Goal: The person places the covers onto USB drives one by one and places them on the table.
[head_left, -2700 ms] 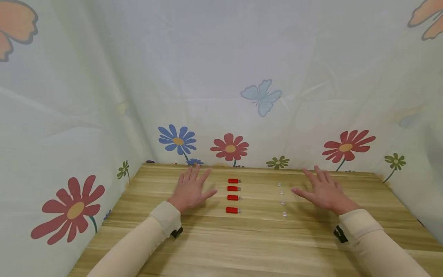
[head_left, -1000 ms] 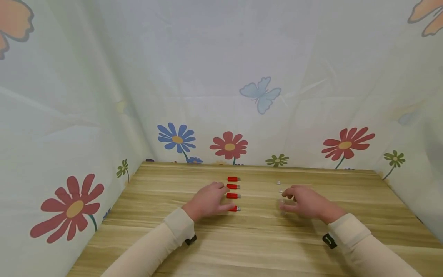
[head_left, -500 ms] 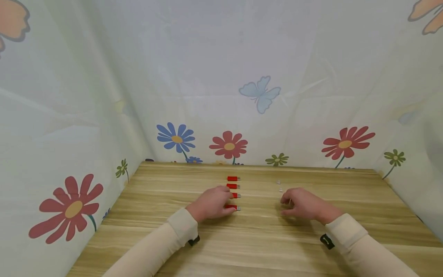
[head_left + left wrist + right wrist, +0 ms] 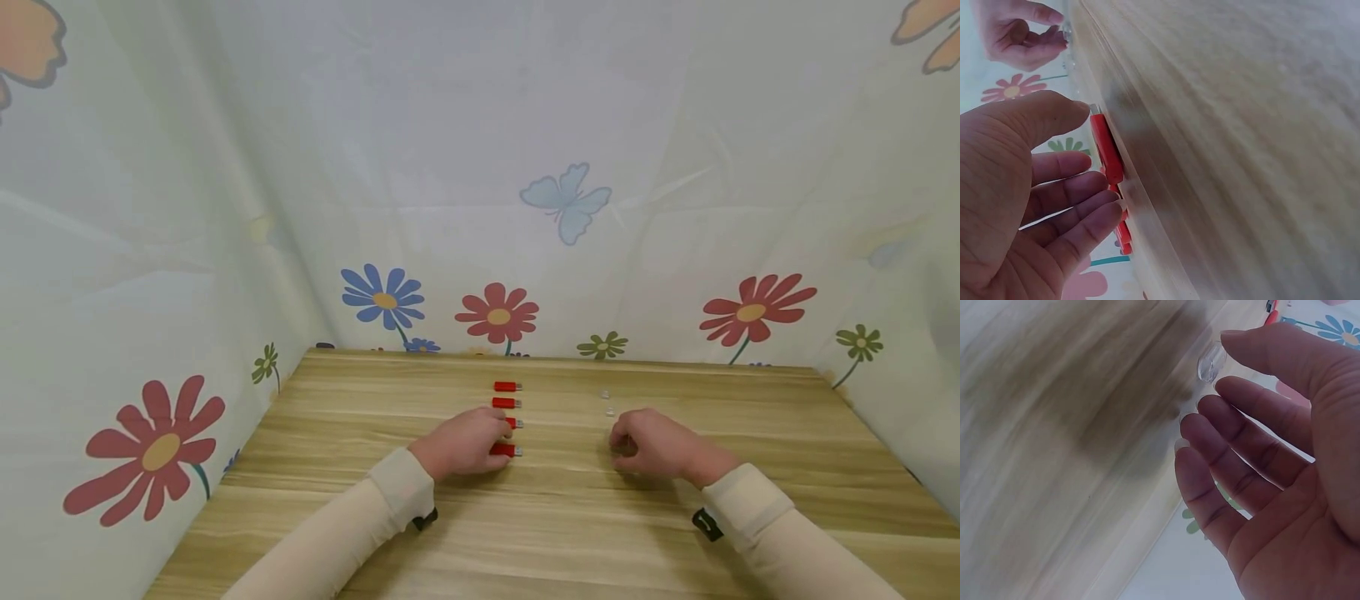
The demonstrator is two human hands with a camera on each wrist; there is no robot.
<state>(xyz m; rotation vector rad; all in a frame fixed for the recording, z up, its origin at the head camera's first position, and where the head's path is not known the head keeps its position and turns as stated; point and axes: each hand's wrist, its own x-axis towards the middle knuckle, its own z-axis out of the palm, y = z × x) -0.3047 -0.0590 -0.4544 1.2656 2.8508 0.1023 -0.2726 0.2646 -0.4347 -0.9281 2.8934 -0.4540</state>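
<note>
In the head view, several red USB sticks lie in a column, the nearest (image 4: 506, 450) beside my left hand (image 4: 467, 443). The left wrist view shows the thumb and bent fingers of my left hand (image 4: 1041, 181) spread around a red stick (image 4: 1107, 150), with no clear pinch. My right hand (image 4: 660, 446) is low over the table, fingers bent. Its thumb and index finger stand apart on either side of a small clear cap (image 4: 1212, 362) in the right wrist view. Two clear caps, one farther (image 4: 606, 394) and one nearer (image 4: 610, 412), lie beyond that hand; others are hidden.
The wood-grain table (image 4: 555, 533) meets a pale curtain (image 4: 450, 125) printed with flowers and butterflies at its back edge. Curtain also hangs along the left and right sides. Dark bands show beneath both sleeve cuffs.
From raised and spread, both hands have come inward and down, the left to the nearest red sticks, the right over the nearer caps. Over the last half second they have barely moved.
</note>
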